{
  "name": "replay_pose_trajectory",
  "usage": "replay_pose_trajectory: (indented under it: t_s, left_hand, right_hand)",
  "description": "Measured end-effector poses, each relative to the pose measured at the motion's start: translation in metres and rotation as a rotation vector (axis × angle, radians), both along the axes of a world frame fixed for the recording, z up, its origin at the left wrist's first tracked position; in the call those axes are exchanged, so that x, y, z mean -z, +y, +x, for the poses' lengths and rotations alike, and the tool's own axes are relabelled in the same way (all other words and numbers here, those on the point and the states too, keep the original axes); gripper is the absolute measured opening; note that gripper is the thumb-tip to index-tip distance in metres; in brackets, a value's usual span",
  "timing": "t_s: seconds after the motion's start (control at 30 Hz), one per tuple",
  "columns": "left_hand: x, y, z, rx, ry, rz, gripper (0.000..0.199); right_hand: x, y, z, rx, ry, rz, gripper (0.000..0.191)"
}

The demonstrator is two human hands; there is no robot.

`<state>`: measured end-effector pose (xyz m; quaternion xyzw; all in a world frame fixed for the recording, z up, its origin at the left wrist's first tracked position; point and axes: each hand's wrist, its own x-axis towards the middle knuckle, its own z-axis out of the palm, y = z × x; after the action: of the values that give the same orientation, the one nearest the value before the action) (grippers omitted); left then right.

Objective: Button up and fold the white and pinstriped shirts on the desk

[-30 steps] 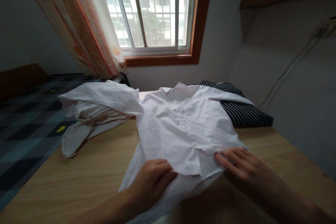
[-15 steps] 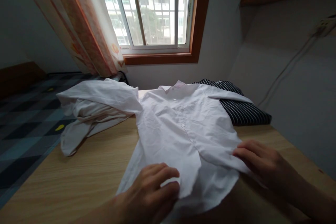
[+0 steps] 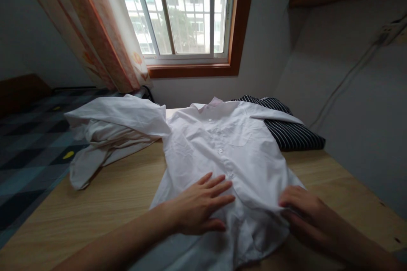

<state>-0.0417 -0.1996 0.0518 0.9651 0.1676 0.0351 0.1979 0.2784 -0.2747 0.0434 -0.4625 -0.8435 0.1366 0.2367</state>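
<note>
A white button-up shirt [image 3: 206,148] lies front side up on the wooden table, its collar toward the window and its hem toward me. My left hand [image 3: 205,205] rests on the lower front beside the button line, fingers spread and holding nothing. At the right edge near the hem, my right hand [image 3: 302,209] pinches the shirt's fabric between thumb and fingers. One sleeve stretches left over a crumpled beige cloth [image 3: 104,144]. The other sleeve crosses a black-and-white striped cloth [image 3: 295,135] at the back right.
The wooden table [image 3: 127,194] has bare surface left and right of the shirt. Left of it is a bed with a dark checked cover [image 3: 28,152]. Behind stand a curtain [image 3: 92,29] and a barred window [image 3: 187,17]. A cable [image 3: 343,80] runs down the right wall.
My left hand has moved up from the hem onto the shirt front and its fingers have spread. My right hand still grips the right edge, slightly lower, and the front panel lies flatter.
</note>
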Motion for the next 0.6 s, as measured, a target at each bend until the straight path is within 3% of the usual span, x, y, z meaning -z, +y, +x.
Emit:
replay_pose_trajectory:
  t_s: [0.1, 0.23, 0.3, 0.4, 0.5, 0.6]
  left_hand:
    - [0.009, 0.003, 0.001, 0.040, 0.040, 0.020, 0.066]
    - [0.006, 0.003, -0.002, 0.065, 0.055, 0.017, 0.067]
    - [0.003, 0.004, -0.004, 0.081, 0.040, 0.005, 0.066]
    - [0.002, 0.006, -0.005, 0.095, 0.016, -0.012, 0.065]
    - [0.004, 0.005, -0.005, 0.089, -0.006, -0.014, 0.064]
    - [0.007, -0.001, -0.004, 0.075, 0.004, -0.002, 0.068]
  right_hand:
    - [-0.001, 0.011, 0.005, 0.175, 0.181, -0.228, 0.039]
    - [0.004, 0.014, 0.010, 0.144, -0.013, -0.195, 0.038]
    - [-0.003, 0.008, 0.006, 0.057, -0.088, -0.076, 0.031]
    - [-0.027, -0.005, -0.008, -0.215, -0.140, 0.054, 0.033]
    - [-0.049, -0.010, -0.020, -0.445, -0.167, 0.025, 0.023]
    - [-0.044, -0.008, -0.023, -0.459, -0.148, -0.039, 0.020]
